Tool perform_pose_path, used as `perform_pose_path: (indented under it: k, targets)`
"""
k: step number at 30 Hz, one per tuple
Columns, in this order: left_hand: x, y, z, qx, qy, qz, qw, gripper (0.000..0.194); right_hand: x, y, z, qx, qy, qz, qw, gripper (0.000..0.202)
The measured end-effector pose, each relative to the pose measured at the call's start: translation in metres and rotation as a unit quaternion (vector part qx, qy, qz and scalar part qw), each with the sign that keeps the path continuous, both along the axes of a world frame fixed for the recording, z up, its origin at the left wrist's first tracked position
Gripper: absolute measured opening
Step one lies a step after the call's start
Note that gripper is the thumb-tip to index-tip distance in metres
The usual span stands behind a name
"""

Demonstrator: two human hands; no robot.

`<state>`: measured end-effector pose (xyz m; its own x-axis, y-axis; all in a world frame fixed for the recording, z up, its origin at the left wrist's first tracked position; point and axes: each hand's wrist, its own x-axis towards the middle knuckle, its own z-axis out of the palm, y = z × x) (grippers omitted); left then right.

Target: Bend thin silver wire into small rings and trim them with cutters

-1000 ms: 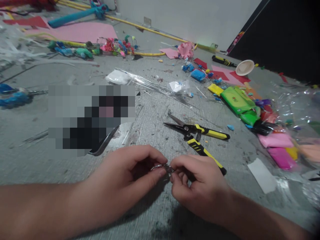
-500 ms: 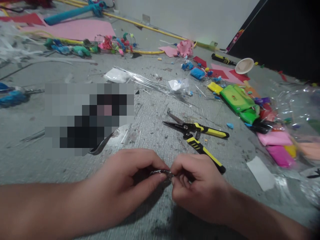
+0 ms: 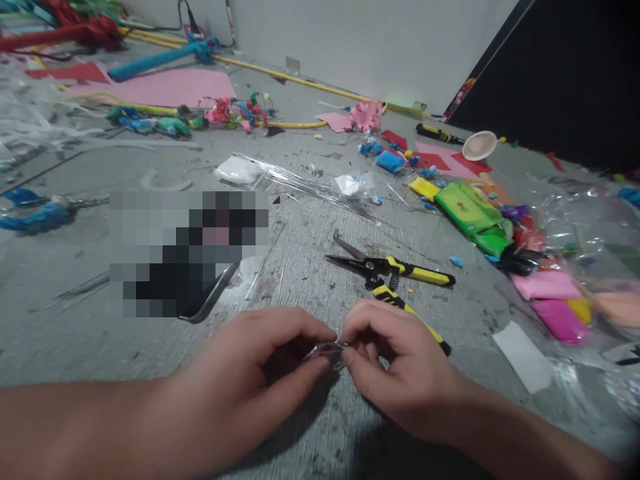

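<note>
Grey worktop (image 3: 310,433), scuffed & littered w/ scraps, runs from the near edge to the far wall. Far left: big pink sheet (image 3: 165,85) lying flat, a blue rod (image 3: 155,59) across its far edge, long yellow rod (image 3: 300,79) running along the wall to the right. Nearer than the sheet, a row of coloured clay bits on wire (image 3: 200,117), pink/blue/green. Right side: clear plastic bag (image 3: 590,220) w/ clay blocks beside it, a green pack (image 3: 470,210) the biggest, pink blocks (image 3: 547,287) nearer, small blue block (image 3: 390,161) & yellow one (image 3: 424,187) farther. White cup (image 3: 479,145) tipped on its side at far right, next to a black-yellow tool (image 3: 437,134). Mid-table: bundle of thin wires in clear wrap (image 3: 305,180), running left-far to right-near.

Just past the hands: yellow-handled snips (image 3: 395,270), blades open, pointing left; near handle runs under the right hand. White paper slip (image 3: 523,357) lies well right of the hands.

Near centre, both hands together. Left hand (image 3: 255,383) & right hand (image 3: 400,373) meet fingertip to fingertip, each pinching one small silvery wire piece (image 3: 327,350) between thumb & forefinger. The piece sits right where the two hands touch, just above the worktop, nearer than the snips. Too small & blurred to tell its exact shape; looks like a little loop or twist.
</note>
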<state>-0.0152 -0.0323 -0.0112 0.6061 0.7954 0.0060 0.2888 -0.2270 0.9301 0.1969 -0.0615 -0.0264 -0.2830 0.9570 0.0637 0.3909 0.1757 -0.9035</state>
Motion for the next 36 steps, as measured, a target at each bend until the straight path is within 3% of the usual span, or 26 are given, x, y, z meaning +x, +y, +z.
perform_pose_path:
  k: [5,9,13,18,23,27,31,34,36]
  targets:
    - [-0.005,-0.008,-0.001,0.198,0.108,-0.057,0.973,0.034,0.008,0.003,-0.001,-0.051,0.040,-0.002,0.998,0.003]
    - [-0.010,-0.012,-0.006,0.352,0.255,-0.032,0.900,0.050,0.011,0.005,-0.005,-0.043,0.050,-0.024,0.998,0.003]
    - [-0.014,-0.012,-0.014,0.421,0.323,0.004,0.847,0.069,0.011,0.006,-0.006,-0.043,0.022,-0.038,0.998,0.007]
    - [-0.014,-0.017,-0.013,0.461,0.340,-0.023,0.820,0.076,0.010,0.008,-0.005,-0.030,-0.004,-0.021,0.999,0.009]
    - [-0.008,-0.033,-0.009,0.474,0.324,-0.068,0.816,0.076,0.010,0.010,-0.006,-0.016,-0.001,-0.014,1.000,0.009]
    - [-0.005,-0.025,-0.002,0.459,0.326,-0.071,0.823,0.078,0.011,0.012,-0.010,-0.012,0.021,-0.022,0.999,0.010]
    - [-0.022,-0.004,0.017,0.389,0.338,-0.061,0.855,0.058,0.010,0.015,-0.012,-0.012,0.027,-0.025,0.999,0.009]
    - [-0.045,0.000,0.024,0.397,0.323,-0.128,0.849,0.072,0.008,0.016,-0.011,-0.007,0.022,-0.017,1.000,0.008]
    - [-0.057,-0.009,0.020,0.409,0.321,-0.143,0.842,0.082,0.008,0.017,-0.011,0.003,0.019,-0.010,1.000,0.008]
